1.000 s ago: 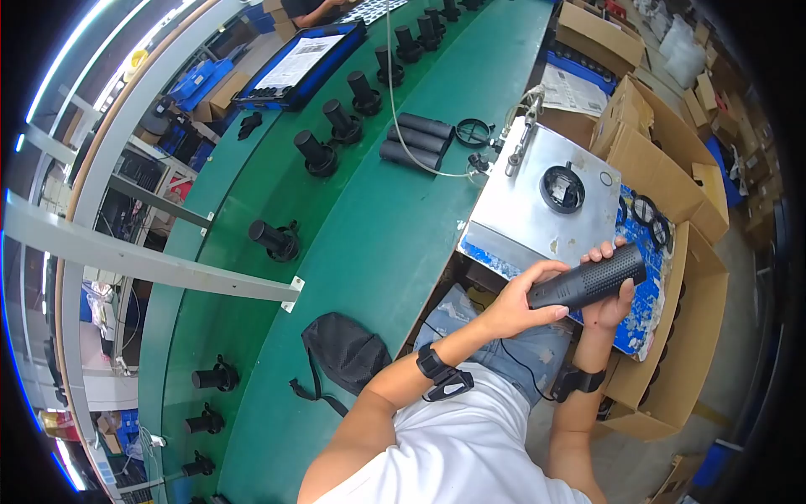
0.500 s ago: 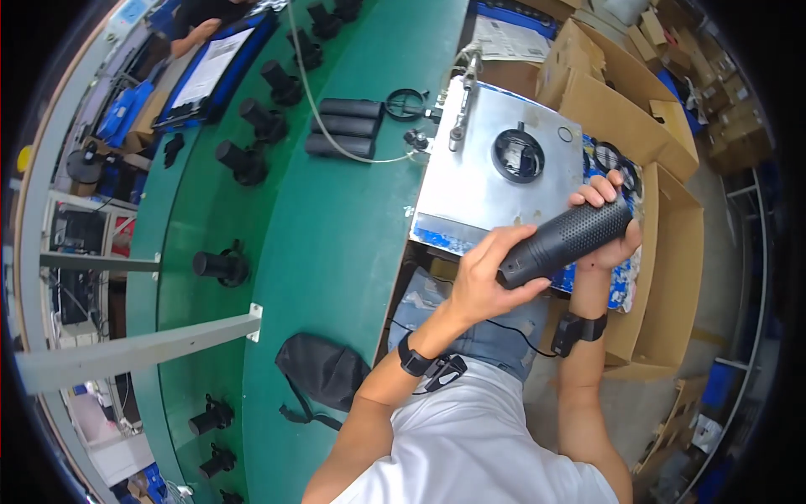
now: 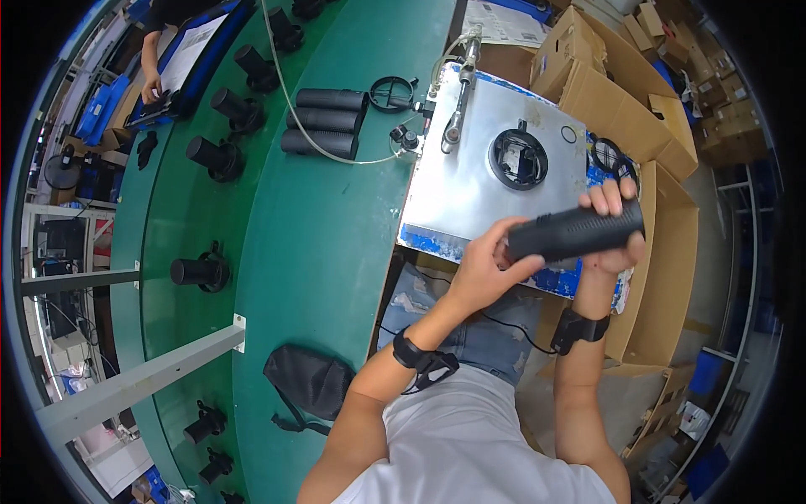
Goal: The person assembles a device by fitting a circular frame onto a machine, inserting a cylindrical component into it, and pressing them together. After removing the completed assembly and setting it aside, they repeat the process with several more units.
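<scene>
No readable text; print on upper-left white sheet (image 3: 190,52) and top-centre paper (image 3: 502,27) too small.

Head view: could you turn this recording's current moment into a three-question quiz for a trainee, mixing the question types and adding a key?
1. Which of the person's hands is at the picture-left end of the dark cylinder?
2. True or false: the black bag lies on the silver metal box, not on the green table.
3. How many dark tubes lie side by side on that table?

Key: 1. The left hand. 2. False; it lies on the table. 3. Three.
</scene>
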`<state>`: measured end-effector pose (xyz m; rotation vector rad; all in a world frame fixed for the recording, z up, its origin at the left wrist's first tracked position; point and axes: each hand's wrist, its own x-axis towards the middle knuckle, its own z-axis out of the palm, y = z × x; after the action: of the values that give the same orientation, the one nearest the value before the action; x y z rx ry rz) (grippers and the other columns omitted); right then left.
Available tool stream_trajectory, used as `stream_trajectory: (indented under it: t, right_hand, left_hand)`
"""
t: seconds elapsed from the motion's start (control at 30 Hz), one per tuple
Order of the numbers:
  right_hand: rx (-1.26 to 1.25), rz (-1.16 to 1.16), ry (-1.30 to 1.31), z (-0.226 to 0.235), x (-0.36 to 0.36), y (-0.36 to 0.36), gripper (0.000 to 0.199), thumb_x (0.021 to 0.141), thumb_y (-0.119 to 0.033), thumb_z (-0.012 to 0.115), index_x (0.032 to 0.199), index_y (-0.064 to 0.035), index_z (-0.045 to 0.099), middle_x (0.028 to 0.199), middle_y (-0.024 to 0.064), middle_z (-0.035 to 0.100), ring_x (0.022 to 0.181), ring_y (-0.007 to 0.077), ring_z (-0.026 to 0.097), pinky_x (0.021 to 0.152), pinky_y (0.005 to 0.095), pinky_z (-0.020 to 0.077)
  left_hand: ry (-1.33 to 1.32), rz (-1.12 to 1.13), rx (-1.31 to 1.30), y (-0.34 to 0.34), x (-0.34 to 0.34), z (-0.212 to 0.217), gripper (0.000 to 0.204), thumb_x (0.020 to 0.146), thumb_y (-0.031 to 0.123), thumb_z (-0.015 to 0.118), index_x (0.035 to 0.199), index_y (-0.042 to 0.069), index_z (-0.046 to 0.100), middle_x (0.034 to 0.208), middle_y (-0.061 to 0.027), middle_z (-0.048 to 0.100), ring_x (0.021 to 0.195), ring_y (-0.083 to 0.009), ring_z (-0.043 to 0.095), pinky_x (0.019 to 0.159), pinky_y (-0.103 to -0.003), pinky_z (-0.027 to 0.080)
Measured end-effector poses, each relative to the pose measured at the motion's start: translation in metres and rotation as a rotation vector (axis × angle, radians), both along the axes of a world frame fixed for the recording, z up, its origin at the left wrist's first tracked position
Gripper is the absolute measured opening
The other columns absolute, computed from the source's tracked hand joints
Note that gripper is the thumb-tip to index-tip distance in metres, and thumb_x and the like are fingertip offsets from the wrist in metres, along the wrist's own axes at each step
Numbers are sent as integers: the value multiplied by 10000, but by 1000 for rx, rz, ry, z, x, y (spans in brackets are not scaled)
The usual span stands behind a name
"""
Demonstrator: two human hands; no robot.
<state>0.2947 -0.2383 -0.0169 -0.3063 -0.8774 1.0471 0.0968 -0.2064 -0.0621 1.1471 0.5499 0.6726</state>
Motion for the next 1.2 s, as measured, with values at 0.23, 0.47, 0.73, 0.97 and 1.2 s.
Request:
stream_trajectory:
  t: [0.23, 0.47, 0.73, 0.97, 1.2]
  right_hand:
    - [-101, -572, -442, 13, 25, 77, 397, 779, -107, 590, 1145, 12, 494, 1011, 138, 536, 980, 255, 537, 935, 393, 431]
    - [-260, -664, -791, -30, -3, 107, 315, 783, 15, 659, 1072, 8, 532, 939, 86, 626, 883, 163, 608, 850, 301, 487]
    - [-300, -1126, -709, -46, -32, 111, 366, 765, -5, 728, 1074, -1, 534, 939, 72, 641, 854, 126, 606, 818, 271, 490]
    - [-302, -646, -852, -43, -2, 106, 331, 778, 11, 657, 1079, -3, 520, 954, 111, 634, 902, 194, 614, 878, 328, 472]
    - [-282, -755, -913, -54, 6, 107, 335, 783, -5, 642, 1087, -4, 500, 941, 126, 623, 887, 214, 611, 887, 355, 471]
  left_hand:
    - [333, 491, 865, 29, -7, -20, 324, 747, 44, 638, 1057, -14, 566, 1058, -177, 566, 973, -361, 539, 849, -418, 435]
    - [457, 526, 970, 29, 2, -37, 229, 707, 59, 630, 936, 52, 613, 1007, -83, 581, 932, -277, 552, 753, -372, 396]
    - [489, 558, 1004, 28, 3, -41, 233, 726, 69, 619, 958, 49, 608, 1045, -82, 574, 969, -264, 549, 747, -373, 398]
    - [443, 503, 977, 30, -5, -41, 228, 730, 71, 621, 956, 50, 599, 1074, -80, 565, 988, -260, 547, 755, -368, 400]
    - [197, 580, 776, 63, -35, -10, 155, 723, -4, 599, 876, 15, 609, 904, -148, 619, 863, -328, 601, 783, -385, 477]
